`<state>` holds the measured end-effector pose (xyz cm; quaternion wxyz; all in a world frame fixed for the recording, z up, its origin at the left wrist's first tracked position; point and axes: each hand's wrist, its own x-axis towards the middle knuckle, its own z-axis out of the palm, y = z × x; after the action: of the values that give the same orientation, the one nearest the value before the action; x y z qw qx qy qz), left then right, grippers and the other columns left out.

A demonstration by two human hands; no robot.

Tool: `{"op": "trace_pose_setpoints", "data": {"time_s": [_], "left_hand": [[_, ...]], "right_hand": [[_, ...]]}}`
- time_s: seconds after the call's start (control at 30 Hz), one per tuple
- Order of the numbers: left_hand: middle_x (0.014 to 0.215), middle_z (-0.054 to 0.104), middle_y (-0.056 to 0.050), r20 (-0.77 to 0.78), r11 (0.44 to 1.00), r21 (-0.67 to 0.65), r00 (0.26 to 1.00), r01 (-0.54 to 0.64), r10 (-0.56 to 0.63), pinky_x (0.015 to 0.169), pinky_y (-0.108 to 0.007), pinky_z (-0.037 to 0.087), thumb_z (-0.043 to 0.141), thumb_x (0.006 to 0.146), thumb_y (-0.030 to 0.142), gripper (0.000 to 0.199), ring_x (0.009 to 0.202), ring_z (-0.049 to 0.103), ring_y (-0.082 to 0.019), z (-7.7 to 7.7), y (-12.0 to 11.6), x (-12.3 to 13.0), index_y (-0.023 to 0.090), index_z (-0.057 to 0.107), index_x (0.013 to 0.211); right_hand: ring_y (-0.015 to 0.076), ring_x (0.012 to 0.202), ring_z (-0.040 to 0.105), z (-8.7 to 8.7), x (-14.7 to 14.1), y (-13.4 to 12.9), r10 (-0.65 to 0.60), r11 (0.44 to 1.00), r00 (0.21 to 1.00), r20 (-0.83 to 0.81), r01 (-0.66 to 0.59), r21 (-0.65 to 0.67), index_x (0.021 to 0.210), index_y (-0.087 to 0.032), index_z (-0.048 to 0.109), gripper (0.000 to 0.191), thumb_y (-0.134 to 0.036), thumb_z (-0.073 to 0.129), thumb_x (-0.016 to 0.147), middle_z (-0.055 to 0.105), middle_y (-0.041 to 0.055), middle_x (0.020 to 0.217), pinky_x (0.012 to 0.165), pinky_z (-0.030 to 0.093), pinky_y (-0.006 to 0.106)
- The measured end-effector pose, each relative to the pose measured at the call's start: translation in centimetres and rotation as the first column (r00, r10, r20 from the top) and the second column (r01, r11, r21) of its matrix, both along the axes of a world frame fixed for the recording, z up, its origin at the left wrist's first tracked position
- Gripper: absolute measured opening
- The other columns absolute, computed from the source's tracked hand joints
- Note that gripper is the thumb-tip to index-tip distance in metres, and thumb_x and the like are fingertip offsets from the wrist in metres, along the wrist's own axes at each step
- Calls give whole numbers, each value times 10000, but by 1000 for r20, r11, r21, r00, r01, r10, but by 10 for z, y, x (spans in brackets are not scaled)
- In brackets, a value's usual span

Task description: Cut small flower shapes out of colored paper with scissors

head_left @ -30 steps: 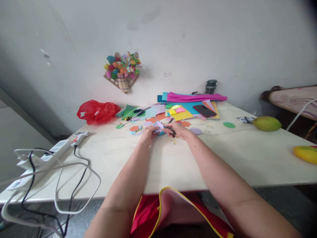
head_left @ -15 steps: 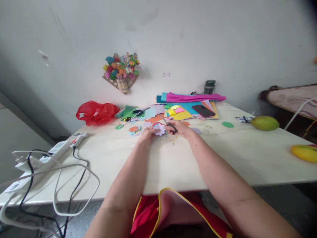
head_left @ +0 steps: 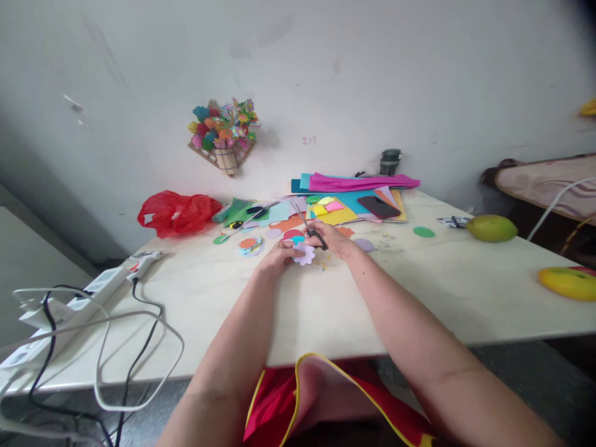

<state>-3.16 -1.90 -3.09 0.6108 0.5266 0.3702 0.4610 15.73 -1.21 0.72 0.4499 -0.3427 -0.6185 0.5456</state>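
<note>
Between the fingers of my left hand [head_left: 279, 256] is a pale lilac paper flower [head_left: 305, 254] with a scalloped edge. My right hand [head_left: 329, 239] is closed around the dark handles of a pair of scissors [head_left: 300, 214], whose blades point up and away to the left. The right fingertips are close to the flower's edge; I cannot tell whether they touch it. Just behind the hands lie a red paper circle [head_left: 293, 235] and a lilac circle [head_left: 364, 244]. A small pile of cut flowers, with an orange one [head_left: 250, 243] on top, rests to the left.
Coloured sheets [head_left: 354, 182] and a phone [head_left: 379, 207] lie at the back. A second pair of scissors [head_left: 261, 210] is near the red plastic bag [head_left: 177, 212]. A power strip [head_left: 69, 316] with cables occupies the left; a green mango [head_left: 492, 228] and a yellow one [head_left: 568, 283] the right.
My left hand has brought the lilac flower slightly lower and nearer to me, showing more of its face. The scissors have moved a little up and left. The view has shifted slightly.
</note>
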Motion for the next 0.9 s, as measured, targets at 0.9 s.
{"op": "trace_pose_setpoints", "data": {"time_s": [0.9], "left_hand": [[588,658,-9,155,960,-37,947,-279,281,669,-284,567,902,457,176,318,598,660,-155,8,0,2,176,591,525]], "right_hand": [[106,500,546,-3,-8,-3,-98,990,995,18,99,-105,787,-201,595,263,-139,802,637,591,-53,559,450,346,194]]}}
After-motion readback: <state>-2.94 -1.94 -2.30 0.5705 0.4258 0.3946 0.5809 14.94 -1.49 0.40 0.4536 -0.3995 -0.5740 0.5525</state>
